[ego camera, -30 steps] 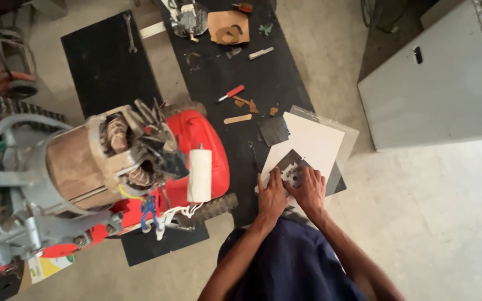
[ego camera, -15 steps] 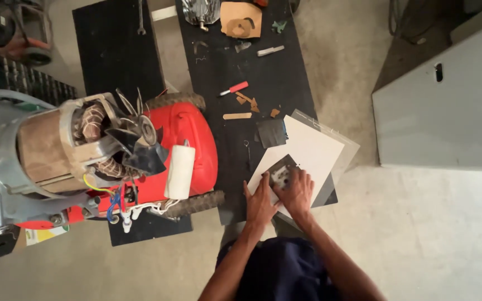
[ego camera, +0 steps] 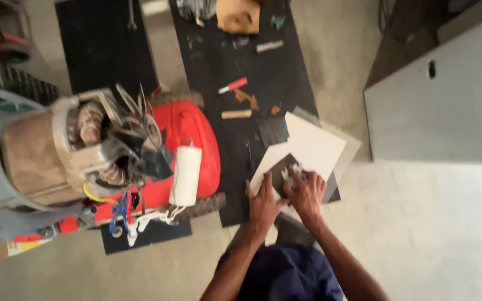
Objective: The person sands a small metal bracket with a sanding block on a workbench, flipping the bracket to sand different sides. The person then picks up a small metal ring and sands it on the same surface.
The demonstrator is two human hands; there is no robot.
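My left hand (ego camera: 263, 203) lies flat with spread fingers on the near edge of a white sheet (ego camera: 311, 147) on the floor mat. Just beside it, my right hand (ego camera: 308, 192) is closed on a small tool (ego camera: 293, 174) that touches a dark grey piece (ego camera: 280, 171) lying on the sheet. What kind of tool it is cannot be made out through the blur. Both forearms reach forward from my dark blue clothing at the bottom.
A large electric motor stator (ego camera: 79, 147) with exposed windings rests on a red stand (ego camera: 193, 139) at left, with a white roll (ego camera: 185, 175) against it. A black mat (ego camera: 235, 67) holds a red-handled marker (ego camera: 232, 85), wood bits and small tools. A grey metal cabinet (ego camera: 447, 100) stands at right.
The view has shifted slightly. My hands stay on the sheet, and the right hand has moved a little over the dark piece.
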